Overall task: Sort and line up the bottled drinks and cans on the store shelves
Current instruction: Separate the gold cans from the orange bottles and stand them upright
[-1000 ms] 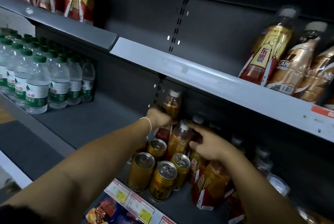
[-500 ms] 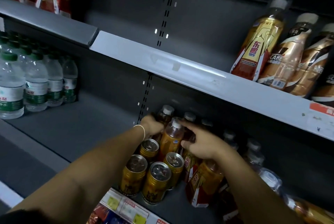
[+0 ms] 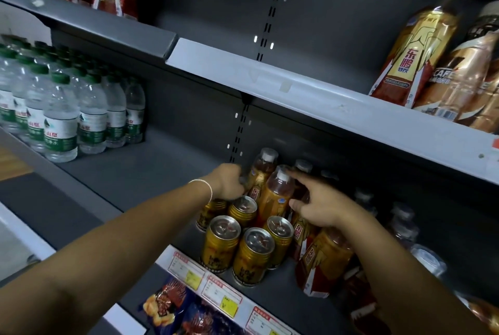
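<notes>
Two hands are closed on amber bottles standing on the lower shelf [image 3: 162,172] just behind the gold cans [image 3: 222,245]: the rear bottle [image 3: 263,172] is gripped by the curled left hand [image 3: 228,182], while the nearer bottle [image 3: 276,194] is pinched between forefinger and thumb of the right hand [image 3: 317,206].

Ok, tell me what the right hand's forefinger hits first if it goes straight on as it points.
The white cap of the front amber bottle: the right hand points up and left, fingertip at that cap. Past it, probably the rear bottle; depth is unclear.
</notes>
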{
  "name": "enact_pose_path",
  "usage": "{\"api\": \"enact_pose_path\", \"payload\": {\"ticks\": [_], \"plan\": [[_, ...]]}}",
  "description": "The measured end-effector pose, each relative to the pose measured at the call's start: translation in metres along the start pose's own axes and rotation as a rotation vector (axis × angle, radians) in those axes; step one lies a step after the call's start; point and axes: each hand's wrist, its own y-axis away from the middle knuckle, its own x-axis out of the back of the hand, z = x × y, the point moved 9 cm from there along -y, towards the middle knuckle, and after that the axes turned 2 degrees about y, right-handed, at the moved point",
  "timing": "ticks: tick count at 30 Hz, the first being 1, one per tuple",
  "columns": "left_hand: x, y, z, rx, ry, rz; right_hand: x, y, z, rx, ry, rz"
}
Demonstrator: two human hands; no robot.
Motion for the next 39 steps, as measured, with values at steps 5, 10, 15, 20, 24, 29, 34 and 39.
{"api": "enact_pose_path", "payload": {"ticks": [5, 10, 15, 20, 24, 29, 34, 39], "plan": [[-0.011, 0.02, -0.017, 0.036, -0.088, -0.126, -0.002, 0.001, -0.003, 0.018, 0.061, 0.024], [-0.01, 0.031, -0.026, 0.047, -0.088, -0.161, -0.002, 0.002, -0.004, 0.021, 0.096, 0.025], [-0.013, 0.04, -0.029, -0.002, -0.088, -0.159, -0.002, -0.002, -0.003, 0.011, 0.094, 0.019], [-0.007, 0.046, -0.028, -0.019, -0.098, -0.092, -0.004, -0.001, -0.001, 0.003, 0.111, 0.016], [0.022, 0.057, -0.023, -0.01, -0.079, 0.068, -0.003, 0.001, -0.005, 0.002, 0.163, 0.023], [0.067, 0.084, 0.014, -0.048, -0.057, 0.242, 0.003, 0.007, -0.016, -0.006, 0.219, -0.013], [0.081, 0.118, 0.068, -0.15, 0.007, 0.319, 0.024, 0.036, -0.021, 0.034, 0.276, 0.073], [0.059, 0.156, 0.127, -0.241, 0.04, 0.308, 0.05, 0.095, 0.005, 0.025, 0.412, 0.162]]}}
